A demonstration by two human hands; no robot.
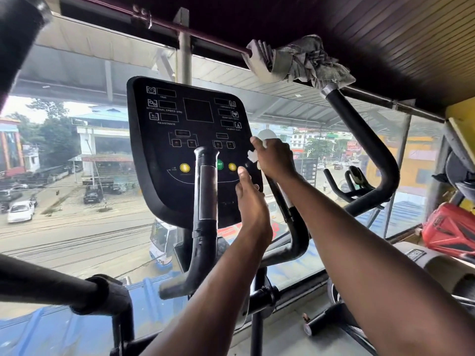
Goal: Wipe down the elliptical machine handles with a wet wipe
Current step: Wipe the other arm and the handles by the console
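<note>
Up high, wet wipe (253,156) inside right hand (273,158).

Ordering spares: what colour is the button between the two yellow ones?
Green button, head view.

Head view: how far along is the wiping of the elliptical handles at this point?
Done: nothing shows as finished; no handle looks visibly wet or cleaned. In hand: the right hand grips a white wipe at the top of the inner right handle, beside the console; the left hand sits just below it. Left: the inner left handle and the long right handle have no hand on them.
</note>
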